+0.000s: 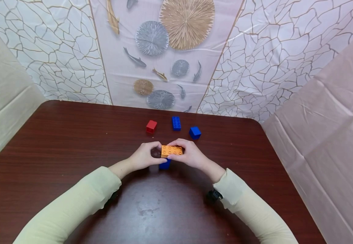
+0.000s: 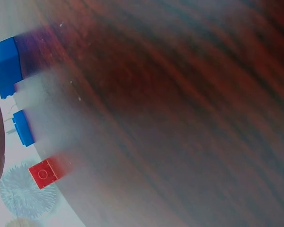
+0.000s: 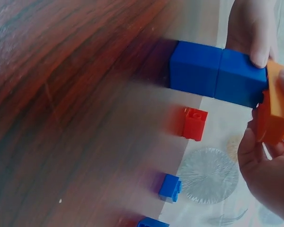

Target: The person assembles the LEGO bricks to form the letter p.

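An orange brick (image 1: 171,151) with two rows of studs lies across the top of an upright stack of blue bricks (image 1: 164,165). In the right wrist view the stack shows a lower blue brick (image 3: 194,70) and an upper blue brick (image 3: 239,78); the orange brick looks slightly tilted against it. My right hand (image 1: 191,155) pinches the orange brick between thumb and fingers. My left hand (image 1: 142,156) curls round the top of the stack, its thumb on the upper blue brick beside the orange one. Its far fingertips are partly hidden.
Behind the hands lie a red brick (image 1: 151,126), a blue studded brick (image 1: 176,123) and a smaller blue brick (image 1: 195,133). The dark wooden table (image 1: 57,145) ends at a patterned cloth (image 1: 127,91). Plain cloth hangs at both sides.
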Motion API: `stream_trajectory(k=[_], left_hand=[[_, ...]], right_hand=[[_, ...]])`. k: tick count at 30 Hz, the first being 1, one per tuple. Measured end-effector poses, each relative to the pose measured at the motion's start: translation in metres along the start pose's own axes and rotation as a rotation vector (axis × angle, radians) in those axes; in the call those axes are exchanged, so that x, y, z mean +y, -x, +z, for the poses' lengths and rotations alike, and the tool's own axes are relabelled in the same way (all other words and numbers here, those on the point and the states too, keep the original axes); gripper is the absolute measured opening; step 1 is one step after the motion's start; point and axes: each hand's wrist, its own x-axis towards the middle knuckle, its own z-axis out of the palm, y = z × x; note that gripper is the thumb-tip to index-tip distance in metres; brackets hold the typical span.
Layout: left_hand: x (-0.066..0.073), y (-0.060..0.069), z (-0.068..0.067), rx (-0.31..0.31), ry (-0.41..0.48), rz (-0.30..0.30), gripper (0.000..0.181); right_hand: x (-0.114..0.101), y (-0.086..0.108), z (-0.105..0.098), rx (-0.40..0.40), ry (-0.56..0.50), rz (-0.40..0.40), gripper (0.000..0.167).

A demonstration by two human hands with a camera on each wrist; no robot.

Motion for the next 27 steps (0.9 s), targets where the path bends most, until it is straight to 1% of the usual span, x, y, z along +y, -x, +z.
stream_trajectory(k=[5,9,12,16,19,24,27], left_hand=[[-0.0013,-0.0009,0.0006,-0.006,0.006,0.005,0.027],[-0.0017,-0.0007,0.0007,-0.003,0.006,0.014,0.027],[-0.0011,-0.0004,0.0009,0.000,0.009,0.010,0.027],[-0.0005,-0.0003,0.0014,-0.003,0.016,0.006,0.027],[-0.0004,-0.0006,0.0015,-0.004,0.020,0.008,0.026],[-0.0005,-0.0001,0.0013,0.000,0.022,0.021,0.025],[-0.0012,0.0002,0.0014,0.002,0.022,0.026,0.026]], right_hand=[[-0.0005,0.0037,0.0009,0.017,0.014,0.029,0.034],[-0.0024,0.0042,0.0001,0.003,0.026,0.048,0.035],[-0.0036,0.0034,-0.0007,-0.007,0.053,0.044,0.036],[-0.0033,0.0019,0.0005,-0.002,0.065,0.027,0.040],[-0.0047,-0.0001,0.0024,0.005,0.038,0.010,0.041],[-0.0079,-0.0044,0.0054,0.025,0.034,-0.045,0.034],[-0.0083,-0.0056,0.0067,0.038,0.032,-0.060,0.031]])
